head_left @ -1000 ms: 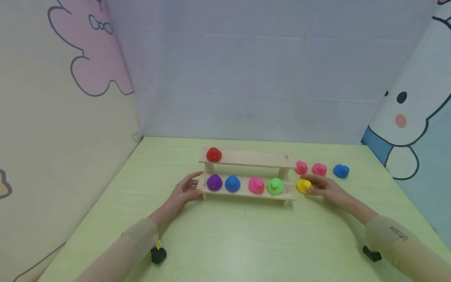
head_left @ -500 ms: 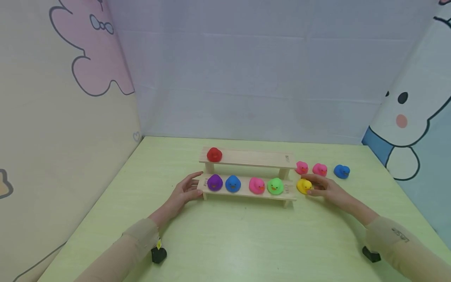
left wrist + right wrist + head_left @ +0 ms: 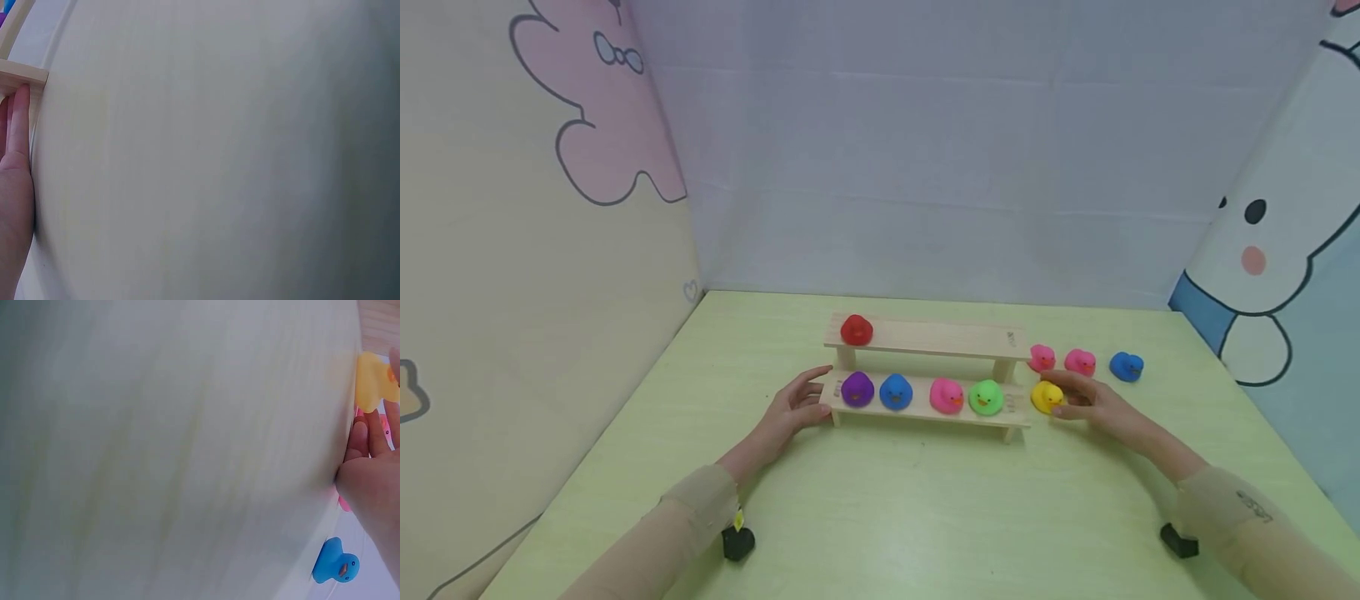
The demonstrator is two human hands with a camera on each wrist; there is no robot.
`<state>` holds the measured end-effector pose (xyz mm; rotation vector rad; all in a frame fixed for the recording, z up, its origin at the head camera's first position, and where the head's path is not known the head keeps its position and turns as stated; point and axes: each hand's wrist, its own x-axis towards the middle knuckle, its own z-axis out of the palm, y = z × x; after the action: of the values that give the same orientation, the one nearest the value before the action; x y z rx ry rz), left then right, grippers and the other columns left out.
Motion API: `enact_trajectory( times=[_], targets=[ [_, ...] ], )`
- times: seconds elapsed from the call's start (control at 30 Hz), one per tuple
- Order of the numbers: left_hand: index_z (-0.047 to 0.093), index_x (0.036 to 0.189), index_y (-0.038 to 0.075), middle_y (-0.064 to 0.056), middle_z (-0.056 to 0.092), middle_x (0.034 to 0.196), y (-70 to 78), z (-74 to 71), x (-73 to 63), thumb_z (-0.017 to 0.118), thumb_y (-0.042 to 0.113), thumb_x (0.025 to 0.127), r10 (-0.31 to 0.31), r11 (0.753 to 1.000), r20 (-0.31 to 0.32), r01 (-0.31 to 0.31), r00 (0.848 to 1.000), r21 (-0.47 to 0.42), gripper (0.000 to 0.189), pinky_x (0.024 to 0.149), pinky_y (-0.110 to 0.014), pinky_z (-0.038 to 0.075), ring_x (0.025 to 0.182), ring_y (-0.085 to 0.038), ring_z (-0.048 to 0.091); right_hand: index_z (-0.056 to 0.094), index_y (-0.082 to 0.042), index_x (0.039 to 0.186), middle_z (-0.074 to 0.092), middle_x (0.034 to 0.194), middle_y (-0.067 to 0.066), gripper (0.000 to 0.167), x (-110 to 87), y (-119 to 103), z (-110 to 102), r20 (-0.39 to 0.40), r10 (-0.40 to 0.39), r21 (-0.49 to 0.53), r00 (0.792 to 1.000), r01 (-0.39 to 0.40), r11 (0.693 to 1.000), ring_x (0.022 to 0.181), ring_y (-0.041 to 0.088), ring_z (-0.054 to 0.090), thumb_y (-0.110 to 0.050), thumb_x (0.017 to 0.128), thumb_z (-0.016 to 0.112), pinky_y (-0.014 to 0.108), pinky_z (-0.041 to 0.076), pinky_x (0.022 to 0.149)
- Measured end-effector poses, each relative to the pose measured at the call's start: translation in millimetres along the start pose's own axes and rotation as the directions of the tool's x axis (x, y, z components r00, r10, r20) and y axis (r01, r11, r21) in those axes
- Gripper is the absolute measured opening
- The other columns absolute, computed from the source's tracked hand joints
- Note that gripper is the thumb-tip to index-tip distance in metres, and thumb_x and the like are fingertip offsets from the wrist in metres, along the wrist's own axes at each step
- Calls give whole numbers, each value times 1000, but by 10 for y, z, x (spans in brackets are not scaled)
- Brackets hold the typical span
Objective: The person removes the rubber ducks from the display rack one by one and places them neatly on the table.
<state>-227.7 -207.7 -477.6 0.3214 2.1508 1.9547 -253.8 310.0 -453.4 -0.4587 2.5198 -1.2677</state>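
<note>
My right hand (image 3: 1097,402) pinches a yellow rubber duck (image 3: 1045,397) on the table, just right of a two-step wooden stand (image 3: 940,336). In the right wrist view the yellow duck (image 3: 370,382) sits between thumb and fingers. My left hand (image 3: 784,412) rests its fairly straight fingers and thumb against the left end of the lower step; in the left wrist view fingertips (image 3: 21,94) meet the wood. On that step are a purple duck (image 3: 857,390), a blue duck (image 3: 896,392), a pink duck (image 3: 946,396) and a green duck (image 3: 986,397). A red duck (image 3: 856,331) sits on the upper step.
Behind my right hand, two pink ducks (image 3: 1041,358) and another blue duck (image 3: 1127,367) stand on the light green table (image 3: 880,517). A pale curtain (image 3: 880,183) closes off the back, with patterned walls at both sides.
Both hands keep their places, the right still at the yellow duck and the left at the stand. The black piece under the right sleeve has shifted slightly left.
</note>
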Motion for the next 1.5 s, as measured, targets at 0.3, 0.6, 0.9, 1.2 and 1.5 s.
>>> enact_trajectory(
  times=[0.3, 0.6, 0.9, 1.2, 1.5],
  targets=[
    [34, 153, 18, -26, 51, 139, -11, -2, -9, 61, 12, 95, -2, 1000, 2, 2, 1000, 7, 65, 91, -27, 56, 112, -13, 64, 41, -10, 149, 37, 155, 22, 64, 29, 28, 32, -16, 8, -40, 1000, -8, 999, 135, 42, 40, -29, 94, 66, 11, 41, 92],
    [34, 153, 21, -24, 51, 140, 0, -6, -24, 61, 16, 95, -14, 1000, -3, 14, 1000, 24, 64, 93, -26, 55, 118, -19, 62, 42, -8, 148, 40, 153, 22, 63, 21, 5, 42, -24, 9, -49, 1000, -10, 999, 136, 43, 40, -29, 94, 66, 6, 37, 92],
    [34, 153, 19, -24, 52, 138, -10, -11, -29, 62, 15, 95, -5, 1000, -5, 5, 1000, 24, 65, 93, -27, 55, 114, -13, 63, 44, -9, 147, 45, 150, 21, 62, 55, -34, 74, -50, 21, -80, 999, -25, 996, 131, 39, 45, -35, 95, 65, 22, 42, 97],
    [34, 153, 22, -21, 54, 138, -5, -5, -27, 62, 15, 95, -14, 999, -11, 14, 1000, 30, 65, 92, -28, 56, 113, -11, 64, 44, -9, 147, 45, 150, 21, 60, 34, -4, 52, -51, 23, -98, 998, -28, 995, 130, 39, 46, -34, 95, 64, 24, 44, 96],
    [36, 152, 24, -21, 54, 137, -2, -7, -3, 62, 16, 95, -23, 999, -16, 23, 1000, 28, 63, 91, -28, 56, 113, -14, 63, 44, -10, 147, 43, 151, 22, 63, 44, -5, 11, -40, 9, -113, 999, -14, 993, 132, 42, 44, -33, 93, 67, 44, 47, 103]
  ],
)
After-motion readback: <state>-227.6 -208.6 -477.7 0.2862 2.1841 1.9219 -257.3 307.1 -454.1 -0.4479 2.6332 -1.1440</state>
